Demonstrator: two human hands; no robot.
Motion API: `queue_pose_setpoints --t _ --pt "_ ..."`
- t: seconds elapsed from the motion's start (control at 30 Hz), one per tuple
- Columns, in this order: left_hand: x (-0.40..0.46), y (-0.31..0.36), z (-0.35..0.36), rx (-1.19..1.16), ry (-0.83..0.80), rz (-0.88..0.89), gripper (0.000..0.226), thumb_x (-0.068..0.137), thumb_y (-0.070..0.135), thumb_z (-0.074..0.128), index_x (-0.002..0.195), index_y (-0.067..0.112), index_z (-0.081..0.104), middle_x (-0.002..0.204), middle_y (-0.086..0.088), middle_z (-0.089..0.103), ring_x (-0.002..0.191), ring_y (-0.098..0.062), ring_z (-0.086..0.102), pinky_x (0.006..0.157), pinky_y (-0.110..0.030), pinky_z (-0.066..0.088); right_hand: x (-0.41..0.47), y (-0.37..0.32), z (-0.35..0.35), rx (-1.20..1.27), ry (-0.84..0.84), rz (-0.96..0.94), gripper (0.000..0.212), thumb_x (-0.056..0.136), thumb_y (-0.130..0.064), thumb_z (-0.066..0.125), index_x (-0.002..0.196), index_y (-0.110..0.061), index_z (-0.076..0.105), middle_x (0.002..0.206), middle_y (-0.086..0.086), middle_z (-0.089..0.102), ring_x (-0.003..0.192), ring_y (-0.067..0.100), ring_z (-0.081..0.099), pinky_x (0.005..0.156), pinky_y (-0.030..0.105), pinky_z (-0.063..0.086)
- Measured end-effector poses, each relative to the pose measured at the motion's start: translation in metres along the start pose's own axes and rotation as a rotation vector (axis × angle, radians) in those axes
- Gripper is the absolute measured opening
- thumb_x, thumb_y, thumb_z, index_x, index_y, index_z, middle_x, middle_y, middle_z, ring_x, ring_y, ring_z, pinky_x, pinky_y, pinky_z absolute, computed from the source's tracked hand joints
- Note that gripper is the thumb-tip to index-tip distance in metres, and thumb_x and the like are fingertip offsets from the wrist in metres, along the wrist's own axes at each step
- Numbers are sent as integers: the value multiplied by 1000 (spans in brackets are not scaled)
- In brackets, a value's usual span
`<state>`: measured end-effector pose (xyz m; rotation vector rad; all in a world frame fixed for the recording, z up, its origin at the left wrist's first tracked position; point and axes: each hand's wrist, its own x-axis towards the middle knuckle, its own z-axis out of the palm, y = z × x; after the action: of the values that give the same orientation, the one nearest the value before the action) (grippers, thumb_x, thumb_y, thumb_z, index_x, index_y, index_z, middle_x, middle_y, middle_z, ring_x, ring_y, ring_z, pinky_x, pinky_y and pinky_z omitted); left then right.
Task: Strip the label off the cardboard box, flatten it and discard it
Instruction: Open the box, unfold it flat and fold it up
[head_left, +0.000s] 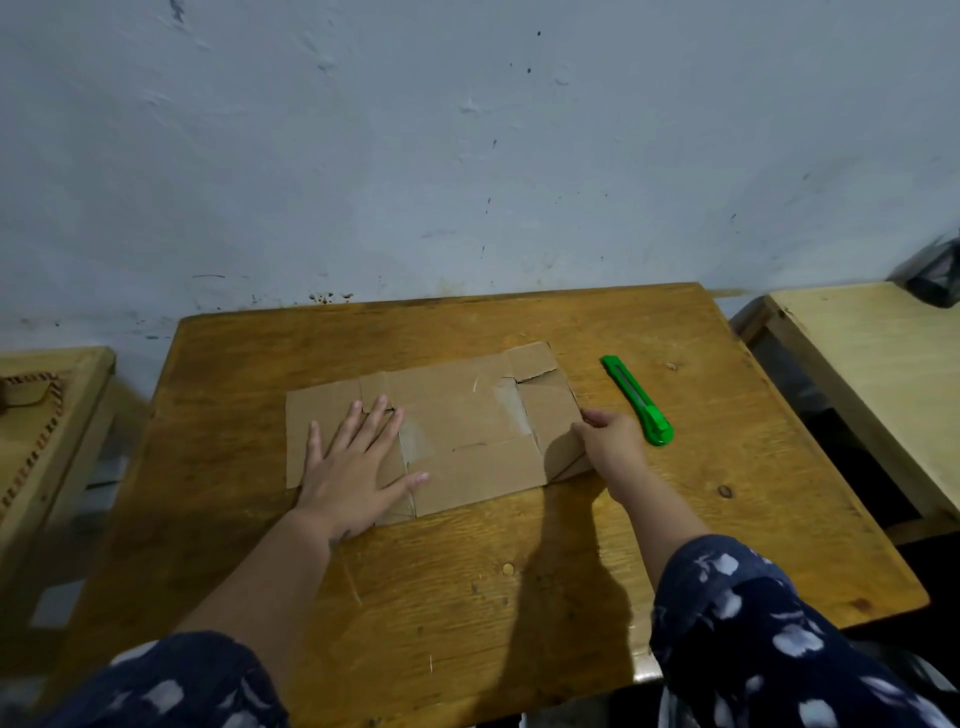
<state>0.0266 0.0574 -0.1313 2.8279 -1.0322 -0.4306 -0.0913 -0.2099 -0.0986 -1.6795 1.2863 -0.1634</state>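
The box (462, 431) is seen lying flattened on the middle of a wooden table (467, 571), its flaps spread out and pale strips of tape residue visible across two creases. No label can be made out on the side facing up. The left hand (348, 467) is laid flat on the left part of the cardboard, fingers spread wide and palm down, so the surface beneath it is hidden. The right hand (613, 441) is placed at the box's right edge, its fingers curled over the edge; whether the cardboard is actually pinched cannot be told, since the fingertips are hidden behind the hand and its shadow. A green cutter (638, 400) lies on the table just beside the right hand, apart from the box. Both forearms emerge from dark patterned sleeves (753, 623), which are cut off by the lower frame. Paler tables are partly visible at either side.
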Motion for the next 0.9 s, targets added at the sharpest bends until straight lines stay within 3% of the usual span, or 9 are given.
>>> queue_pose_setpoints --t 0.13,0.23,0.37,0.53,0.67,0.8,0.9 --pt "1 -1 1 4 -2 5 93 67 89 2 145 41 -16 151 17 -30 140 -11 -28 110 -54 -17 1 -6 -14 190 -134 78 26 87 -10 65 112 -16 66 115 9 64 103 24 59 84 38 53" --pt "2 -1 1 8 -2 2 95 65 89 -1 145 41 -16 152 17 -30 140 -11 -28 111 -55 -16 -6 -7 -17 226 -236 -7 23 86 -12 66 106 -21 70 108 5 69 99 22 64 74 33 56" --pt "2 -1 1 9 -8 1 97 63 90 -3 145 41 -16 151 16 -30 141 -11 -28 111 -55 -16 -23 -7 -4 177 -319 -179 21 88 -21 65 108 -20 71 94 -2 69 88 14 62 75 28 52" --pt "1 0 1 9 -4 1 93 68 88 2 146 40 -15 152 16 -29 141 -11 -27 111 -56 -16 -39 5 11 -20 -254 -445 27 90 -19 62 117 -22 67 117 -1 61 108 13 55 94 28 48" --pt "1 0 2 23 10 -5 92 70 87 4 147 39 -12 153 16 -27 142 -12 -24 111 -55 -15 -45 6 22 -137 -207 -533 38 84 -17 69 121 -22 63 113 -8 57 95 5 58 80 11 47" --pt "1 1 2 20 18 -6 93 69 87 3 147 39 -12 153 16 -26 142 -11 -25 111 -55 -15 -41 7 35 -402 -179 -681 31 85 -12 66 116 -17 68 113 -2 61 104 16 56 96 29 47" --pt "1 0 3 20 30 -2 92 70 87 3 148 39 -12 153 17 -26 142 -11 -25 112 -56 -15 -41 5 41 -489 -164 -714 32 85 -11 64 117 -16 67 114 2 61 109 20 53 100 33 43"
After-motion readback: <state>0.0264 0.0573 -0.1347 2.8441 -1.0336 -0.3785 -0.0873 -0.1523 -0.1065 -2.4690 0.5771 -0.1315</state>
